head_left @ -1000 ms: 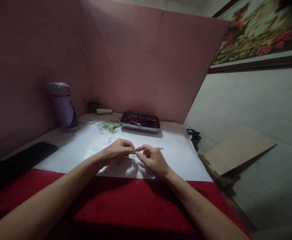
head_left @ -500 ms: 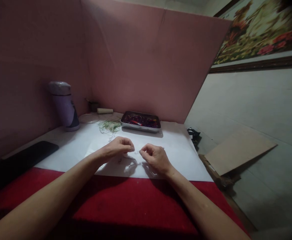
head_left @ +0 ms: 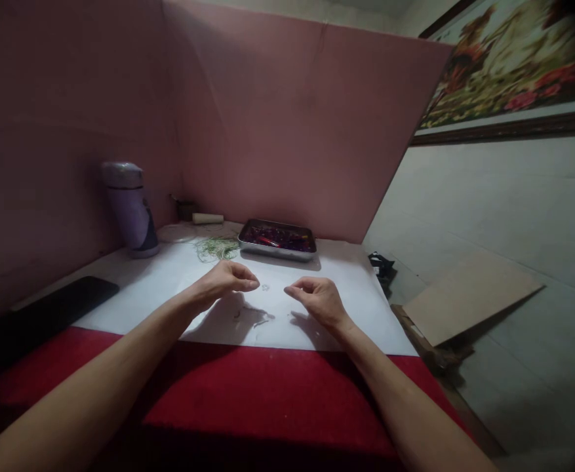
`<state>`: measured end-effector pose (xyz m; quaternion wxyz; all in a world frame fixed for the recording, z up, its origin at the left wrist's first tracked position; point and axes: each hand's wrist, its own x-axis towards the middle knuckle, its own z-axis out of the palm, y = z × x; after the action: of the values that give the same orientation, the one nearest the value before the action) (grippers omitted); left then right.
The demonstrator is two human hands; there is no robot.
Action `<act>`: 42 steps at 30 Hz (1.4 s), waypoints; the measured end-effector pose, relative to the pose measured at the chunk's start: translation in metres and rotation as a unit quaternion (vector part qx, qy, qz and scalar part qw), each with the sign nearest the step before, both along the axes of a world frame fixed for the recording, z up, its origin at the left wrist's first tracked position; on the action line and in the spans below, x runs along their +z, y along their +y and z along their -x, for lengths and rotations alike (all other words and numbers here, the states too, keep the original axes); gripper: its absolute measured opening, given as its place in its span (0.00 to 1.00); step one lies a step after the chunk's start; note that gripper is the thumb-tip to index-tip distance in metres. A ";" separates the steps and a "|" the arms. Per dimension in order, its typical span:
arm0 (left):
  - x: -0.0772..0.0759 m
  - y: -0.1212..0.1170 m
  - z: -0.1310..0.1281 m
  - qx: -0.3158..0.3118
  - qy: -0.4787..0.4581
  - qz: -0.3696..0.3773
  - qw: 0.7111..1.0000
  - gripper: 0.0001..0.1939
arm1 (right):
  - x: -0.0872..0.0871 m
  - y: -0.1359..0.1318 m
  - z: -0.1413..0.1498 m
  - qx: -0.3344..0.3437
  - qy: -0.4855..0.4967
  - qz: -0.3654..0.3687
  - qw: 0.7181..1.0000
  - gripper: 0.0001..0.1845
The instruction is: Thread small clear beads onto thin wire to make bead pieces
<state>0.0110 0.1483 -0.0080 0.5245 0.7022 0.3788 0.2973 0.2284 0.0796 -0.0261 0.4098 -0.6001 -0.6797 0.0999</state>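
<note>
My left hand (head_left: pixel 228 280) is over the white sheet (head_left: pixel 356 278), thumb and index finger pinched together. Just right of those fingertips is a tiny clear ring-shaped cluster (head_left: pixel 265 287), perhaps of beads; whether it hangs from the fingers or lies on the sheet I cannot tell. On its other side my right hand (head_left: pixel 319 298) is also closed in a pinch, a short gap away. Whatever either pinch holds is too small to make out. Shadows of both hands fall on the sheet, and a small dark curved bit (head_left: pixel 237 316) shows below my left hand.
Behind the hands stands a metal tray (head_left: pixel 277 251) of dark purple pieces, with a tangle of green threads (head_left: pixel 217 248) beside it. A purple bottle (head_left: pixel 132 216), a pale cylinder (head_left: pixel 208 218) and a black flat object (head_left: pixel 80 295) are leftward. Pink panels (head_left: pixel 277 124) enclose the back.
My hands have drawn apart, the left going left and slightly up, the right going right. The clear cluster now shows in the wider gap. Clear bits behind my left hand are now hidden.
</note>
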 end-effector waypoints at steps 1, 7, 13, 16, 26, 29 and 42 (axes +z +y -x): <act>0.000 0.000 0.000 -0.002 -0.001 0.000 1.000 0.13 | -0.001 0.001 -0.001 0.002 0.011 0.001 1.000 0.15; 0.005 -0.006 -0.003 -0.006 0.015 -0.018 1.000 0.13 | -0.005 0.003 0.000 0.017 0.068 0.006 0.998 0.15; 0.007 -0.012 -0.005 -0.047 0.043 0.010 0.998 0.17 | -0.006 -0.001 0.007 0.042 0.102 -0.004 0.994 0.16; 0.007 -0.014 -0.005 -0.051 0.054 0.010 0.997 0.15 | -0.005 -0.002 0.009 0.049 0.123 -0.006 0.991 0.16; 0.011 -0.018 -0.007 -0.092 0.011 0.030 0.995 0.14 | -0.008 -0.001 0.008 0.028 0.111 -0.025 0.993 0.17; 0.010 -0.018 -0.007 -0.097 0.008 0.023 0.995 0.12 | -0.008 -0.001 0.007 0.018 0.100 -0.030 0.994 0.17; 0.010 -0.018 -0.006 -0.093 0.017 0.030 0.995 0.14 | -0.010 0.000 0.006 0.016 0.090 -0.041 0.995 0.18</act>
<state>0.0172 0.1303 0.0015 0.5643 0.7229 0.3300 0.2237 0.2225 0.0800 -0.0364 0.4920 -0.5607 -0.6527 0.1323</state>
